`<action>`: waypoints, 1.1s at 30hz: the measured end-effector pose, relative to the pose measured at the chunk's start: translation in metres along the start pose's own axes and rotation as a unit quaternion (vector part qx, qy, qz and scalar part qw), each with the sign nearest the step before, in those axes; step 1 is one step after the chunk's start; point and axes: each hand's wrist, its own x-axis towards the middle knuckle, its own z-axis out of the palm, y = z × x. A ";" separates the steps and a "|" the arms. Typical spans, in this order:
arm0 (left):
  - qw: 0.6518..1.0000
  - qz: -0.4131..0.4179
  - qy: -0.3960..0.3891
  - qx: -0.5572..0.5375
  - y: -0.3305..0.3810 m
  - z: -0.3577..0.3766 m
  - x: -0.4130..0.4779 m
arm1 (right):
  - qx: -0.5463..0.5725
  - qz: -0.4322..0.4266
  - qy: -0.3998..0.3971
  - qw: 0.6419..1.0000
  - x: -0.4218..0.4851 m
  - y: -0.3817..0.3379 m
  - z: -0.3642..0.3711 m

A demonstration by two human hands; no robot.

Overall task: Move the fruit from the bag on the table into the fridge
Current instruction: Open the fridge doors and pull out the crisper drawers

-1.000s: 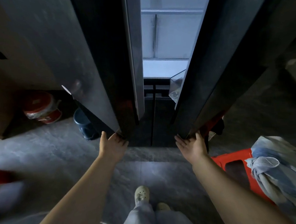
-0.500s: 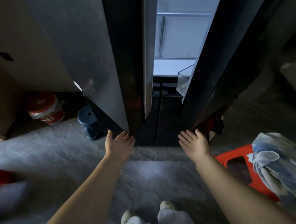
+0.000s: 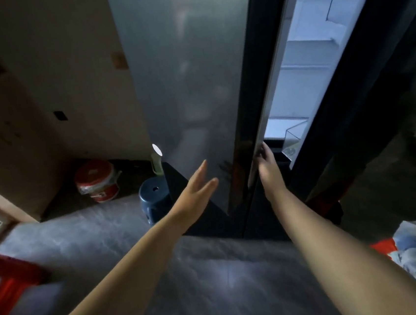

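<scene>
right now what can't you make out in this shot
- Fridge inside: the head view shows only a narrow lit strip; the left door and right door hide the rest, so any fruit inside cannot be told.
- Right hand: fingertips are hidden behind the left door's edge.
- Bag and table: not in view.
- Red object at the left edge: blurred and cut off.
- Left hand: open, contact with the door unclear.
</scene>
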 end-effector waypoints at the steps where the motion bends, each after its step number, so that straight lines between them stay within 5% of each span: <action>1: 0.998 0.027 -0.005 0.060 0.006 -0.001 -0.001 | -0.010 0.000 0.000 1.000 -0.001 -0.003 0.000; 6: 0.963 0.119 -0.006 0.241 0.019 -0.003 -0.009 | -0.062 -0.011 -0.046 0.997 -0.022 -0.013 0.000; 11: 0.955 0.132 0.029 0.263 0.010 0.000 -0.028 | -0.076 -0.045 -0.092 0.992 -0.060 -0.014 0.008; 18: 0.943 0.111 0.182 0.255 -0.006 -0.013 -0.063 | -0.112 -0.067 -0.189 0.973 -0.102 0.001 0.029; 25: 0.918 0.051 0.337 0.203 -0.010 -0.049 -0.079 | -0.165 -0.092 -0.334 0.924 -0.113 -0.002 0.064; 30: 0.897 0.032 0.365 0.248 -0.020 -0.075 -0.089 | -0.277 -0.172 -0.387 0.862 -0.098 0.005 0.096; 33: 0.884 0.036 0.340 0.318 -0.027 -0.076 -0.095 | -0.319 -0.243 -0.353 0.846 -0.083 0.009 0.114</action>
